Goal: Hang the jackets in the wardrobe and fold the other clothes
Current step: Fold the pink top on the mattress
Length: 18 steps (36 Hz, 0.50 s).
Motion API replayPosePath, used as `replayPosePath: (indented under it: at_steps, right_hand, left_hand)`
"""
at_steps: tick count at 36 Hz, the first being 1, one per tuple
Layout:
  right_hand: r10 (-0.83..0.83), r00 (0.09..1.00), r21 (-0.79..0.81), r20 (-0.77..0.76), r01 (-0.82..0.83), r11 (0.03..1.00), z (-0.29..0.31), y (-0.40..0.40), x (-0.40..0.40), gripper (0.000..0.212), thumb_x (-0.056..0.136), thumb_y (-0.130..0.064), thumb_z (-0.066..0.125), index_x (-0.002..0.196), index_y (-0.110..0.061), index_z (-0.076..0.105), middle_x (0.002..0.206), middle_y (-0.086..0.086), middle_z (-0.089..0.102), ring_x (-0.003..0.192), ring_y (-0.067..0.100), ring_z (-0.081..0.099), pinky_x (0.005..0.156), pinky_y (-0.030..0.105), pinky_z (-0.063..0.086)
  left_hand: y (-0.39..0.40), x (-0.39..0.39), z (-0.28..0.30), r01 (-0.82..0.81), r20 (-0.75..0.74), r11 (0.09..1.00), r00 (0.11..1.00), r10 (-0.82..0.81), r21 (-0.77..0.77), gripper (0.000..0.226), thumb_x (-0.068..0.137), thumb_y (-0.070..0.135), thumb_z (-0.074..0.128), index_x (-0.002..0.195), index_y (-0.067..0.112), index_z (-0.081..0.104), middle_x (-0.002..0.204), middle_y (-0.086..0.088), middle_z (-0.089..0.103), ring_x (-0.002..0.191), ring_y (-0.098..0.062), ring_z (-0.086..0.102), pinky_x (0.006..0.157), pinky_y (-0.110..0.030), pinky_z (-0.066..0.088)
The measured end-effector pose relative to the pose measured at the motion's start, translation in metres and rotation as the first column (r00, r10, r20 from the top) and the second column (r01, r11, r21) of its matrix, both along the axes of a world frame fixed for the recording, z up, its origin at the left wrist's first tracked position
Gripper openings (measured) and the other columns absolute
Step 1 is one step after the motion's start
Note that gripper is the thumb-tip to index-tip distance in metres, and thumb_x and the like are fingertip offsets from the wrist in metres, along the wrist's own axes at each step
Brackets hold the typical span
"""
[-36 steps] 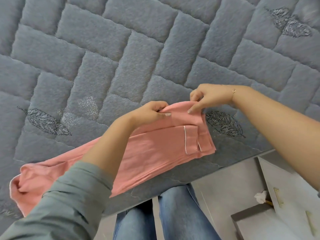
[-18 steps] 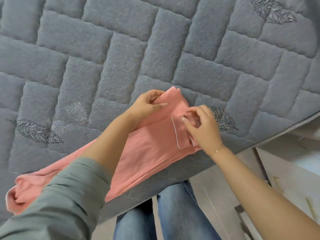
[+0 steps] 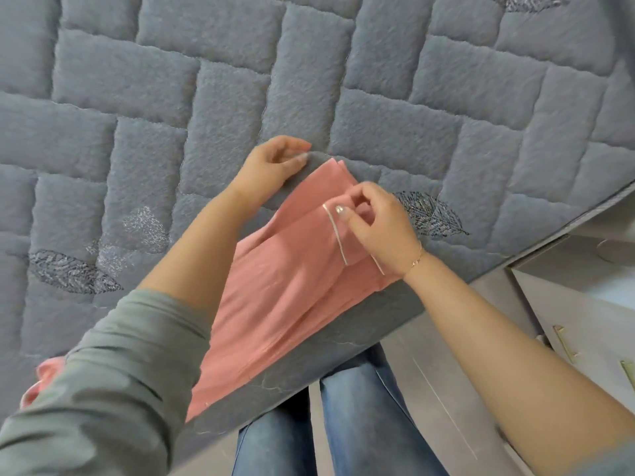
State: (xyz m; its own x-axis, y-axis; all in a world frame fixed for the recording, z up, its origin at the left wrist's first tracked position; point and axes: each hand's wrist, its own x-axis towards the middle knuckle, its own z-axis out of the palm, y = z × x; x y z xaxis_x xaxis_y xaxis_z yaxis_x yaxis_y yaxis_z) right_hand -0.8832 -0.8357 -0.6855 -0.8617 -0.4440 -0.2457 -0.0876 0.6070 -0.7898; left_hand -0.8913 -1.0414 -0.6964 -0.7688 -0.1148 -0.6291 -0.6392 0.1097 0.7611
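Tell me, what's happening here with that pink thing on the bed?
A person is folding a pink garment on a grey quilted bed cover. The right hand pinches the white-trimmed end of the cloth, while the left hand sits just beside the garment's far corner with its fingers loosely curled, not gripping it. The cloth lies in a long strip running toward the person's left sleeve, so the folding is not finished.

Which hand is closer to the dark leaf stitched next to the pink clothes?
The right hand is nearer: it pinches the pink garment just beside that leaf. The left hand rests beyond the garment's far side.
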Motion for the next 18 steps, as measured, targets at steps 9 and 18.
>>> replayPosePath:
  at_steps: [9, 18]
  right_hand:
    - [-0.001, 0.992, 0.231, 0.124, -0.027, 0.973, -0.040, -0.005, -0.034, 0.021, 0.088, -0.035, 0.065, 0.094, -0.017, 0.056, 0.070, -0.011, 0.049, 0.072, 0.016, 0.051, 0.067, 0.033, 0.042]
    - [-0.363, 0.877, 0.211, 0.316, 0.308, 0.928, -0.038, 0.052, 0.014, 0.050, 0.074, -0.046, 0.079, 0.110, -0.021, 0.054, 0.088, -0.007, 0.050, 0.072, 0.006, 0.047, 0.076, 0.025, 0.045]
  left_hand:
    - [-0.003, 0.027, -0.002, 0.165, 0.212, 0.986, 0.963, -0.169, 0.036, 0.031, 0.089, 0.038, 0.068, 0.115, 0.021, 0.063, 0.096, 0.005, 0.067, 0.081, -0.008, 0.063, 0.076, -0.023, 0.052]
    - [0.039, 0.009, -0.012, 0.302, 0.149, 0.946, 0.947, -0.284, -0.118, 0.026, 0.085, 0.033, 0.074, 0.084, 0.014, 0.056, 0.074, 0.007, 0.048, 0.067, -0.010, 0.046, 0.062, -0.023, 0.039]
